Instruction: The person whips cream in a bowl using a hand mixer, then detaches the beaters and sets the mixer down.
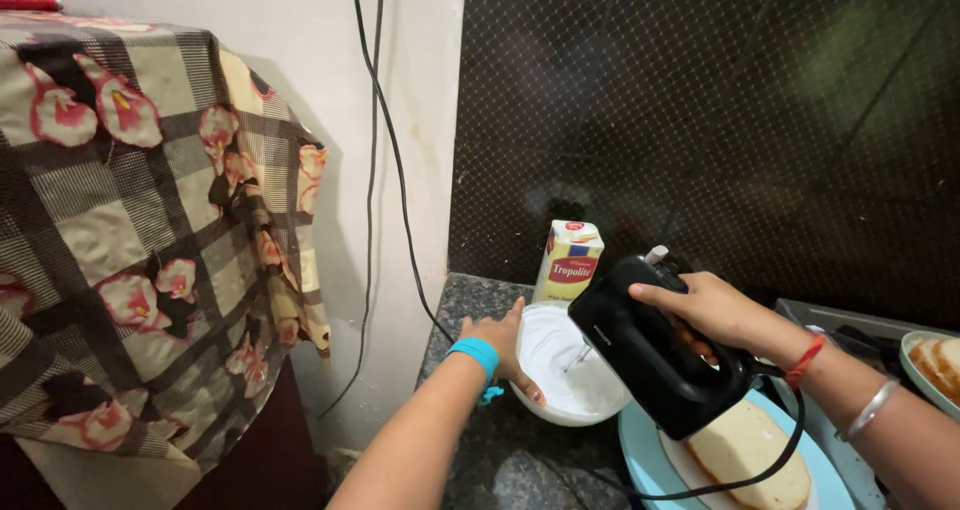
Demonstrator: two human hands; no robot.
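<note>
Black plastic electric hand mixer point(655, 355) sits tilted over a round white bowl of white cream point(570, 365) on the dark speckled stone counter point(500, 465); its long axis runs from lower right up to upper left, nose end toward the wall corner, and its metal beater point(577, 357) slants down and left into the cream. Right hand point(705, 305) closed over the mixer's top handle, fingers wrapped, thumb side toward the wall. Left hand point(500, 342), turquoise band point(475, 353) at the wrist, partly open and curled against the bowl's near left rim, fingertips on the edge. Black power cord point(740, 480) loops from the mixer's rear down across a pale blue round plate point(640, 450) that carries a flat slab of pale sponge cake point(750, 455); plate just beside the bowl on its right, partly under the mixer body. Yellow-and-white carton with a red label point(567, 260) stands upright behind the bowl, against the dark diamond-patterned wall point(720, 120). Second thin black cable point(385, 140) hangs down the white wall. Chequered floral cloth point(140, 220) drapes something well to the left. Right edge: another plate with sliced bread point(935, 360), half cut off.
</note>
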